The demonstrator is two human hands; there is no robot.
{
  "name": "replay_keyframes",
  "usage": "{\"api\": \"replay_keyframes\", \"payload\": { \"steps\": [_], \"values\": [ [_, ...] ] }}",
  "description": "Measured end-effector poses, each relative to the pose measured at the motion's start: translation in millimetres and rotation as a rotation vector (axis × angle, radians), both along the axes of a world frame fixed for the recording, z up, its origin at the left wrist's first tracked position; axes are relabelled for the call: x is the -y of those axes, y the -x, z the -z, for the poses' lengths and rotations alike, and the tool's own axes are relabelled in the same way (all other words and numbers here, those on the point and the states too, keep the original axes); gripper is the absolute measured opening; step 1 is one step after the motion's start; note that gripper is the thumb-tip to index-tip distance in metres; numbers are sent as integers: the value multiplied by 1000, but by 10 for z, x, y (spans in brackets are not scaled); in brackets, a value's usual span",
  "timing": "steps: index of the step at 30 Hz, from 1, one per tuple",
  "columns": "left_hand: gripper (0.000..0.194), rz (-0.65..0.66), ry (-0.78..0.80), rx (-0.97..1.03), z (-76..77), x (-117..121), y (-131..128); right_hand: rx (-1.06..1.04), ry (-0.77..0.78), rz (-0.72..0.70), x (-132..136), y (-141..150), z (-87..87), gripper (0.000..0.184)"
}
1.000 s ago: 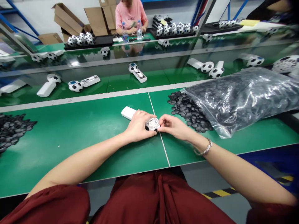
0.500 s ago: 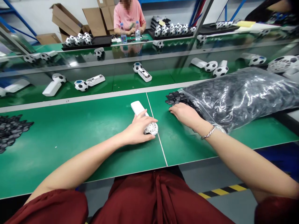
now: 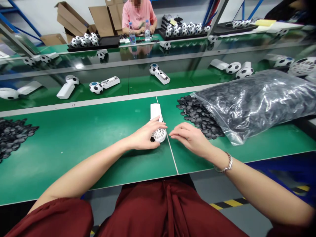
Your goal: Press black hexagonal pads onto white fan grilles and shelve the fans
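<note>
My left hand [image 3: 145, 135] is wrapped round the ball-shaped head of a white soccer-ball device [image 3: 156, 112], which lies on the green bench. Its flat white handle points away from me. White lattice shows on the head, with a black patch at its lower left. To the right of the head is my right hand [image 3: 189, 136], its thumb and fingertips pinched together and apart from the device. What they hold, if anything, is hidden. Beyond that hand, a pile of small black patches [image 3: 197, 113] spills from a clear plastic bag [image 3: 254, 102].
Another pile of black patches [image 3: 14, 135] lies at the far left. Behind the bench runs a green conveyor [image 3: 138, 89] carrying several soccer-ball devices [image 3: 96, 87]. Across it, a person in a pink shirt [image 3: 139, 16] works near bottles and trays of soccer balls [image 3: 84, 40].
My right hand has drawn back from the black pile towards the device. In my left hand the device has turned, its handle swinging right. Devices on the conveyor have shifted right.
</note>
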State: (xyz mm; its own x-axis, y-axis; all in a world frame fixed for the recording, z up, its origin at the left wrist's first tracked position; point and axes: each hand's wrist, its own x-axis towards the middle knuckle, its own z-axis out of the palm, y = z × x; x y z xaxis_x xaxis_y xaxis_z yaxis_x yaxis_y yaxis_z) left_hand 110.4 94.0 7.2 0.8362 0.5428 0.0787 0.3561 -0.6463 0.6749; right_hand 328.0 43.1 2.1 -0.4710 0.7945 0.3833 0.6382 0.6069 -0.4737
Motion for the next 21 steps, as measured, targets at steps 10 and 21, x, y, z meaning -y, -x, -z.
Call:
{"api": "replay_keyframes", "payload": {
  "steps": [10, 21],
  "values": [
    [55, -15, -28, 24, 1, 20, -22, -102, 228, -69, 43, 96, -41, 18],
    [53, -62, -12, 56, 36, 42, -37, -265, 375, 39, 90, 170, -6, 8]
  ]
}}
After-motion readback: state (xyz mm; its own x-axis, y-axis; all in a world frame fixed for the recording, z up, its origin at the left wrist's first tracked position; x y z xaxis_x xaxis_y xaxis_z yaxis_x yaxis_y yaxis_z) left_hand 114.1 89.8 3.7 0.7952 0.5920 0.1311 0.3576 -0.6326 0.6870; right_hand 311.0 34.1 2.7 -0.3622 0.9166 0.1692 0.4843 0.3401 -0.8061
